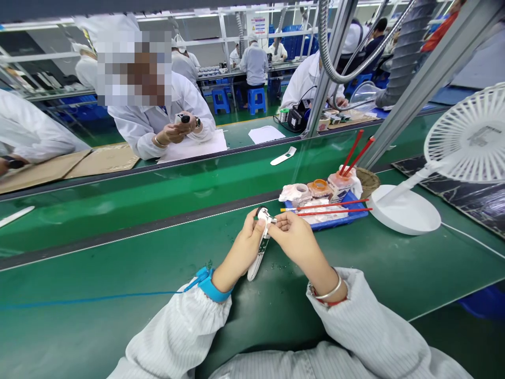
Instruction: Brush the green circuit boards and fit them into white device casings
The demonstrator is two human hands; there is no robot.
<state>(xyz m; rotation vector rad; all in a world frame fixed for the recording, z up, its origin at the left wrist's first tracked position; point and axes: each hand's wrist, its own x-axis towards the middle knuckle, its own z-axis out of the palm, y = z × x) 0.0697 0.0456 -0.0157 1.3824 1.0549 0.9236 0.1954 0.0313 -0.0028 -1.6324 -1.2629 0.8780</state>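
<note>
**Left hand and right hand pinching a slim white device above the green table**

Beyond a glass partition, a co-worker's hands are holding a small white object. Nearer, a blue cord is running to a blue wrist strap on the left wrist. Thumb and fingers of both hands are pressing together on the device's upper end, and its lower end is slanting toward the table, among tiny dark specks. A silver bangle is circling the right wrist. Farther right, a blue tray is carrying red-handled sticks and small containers, beside a white desk fan.
</note>
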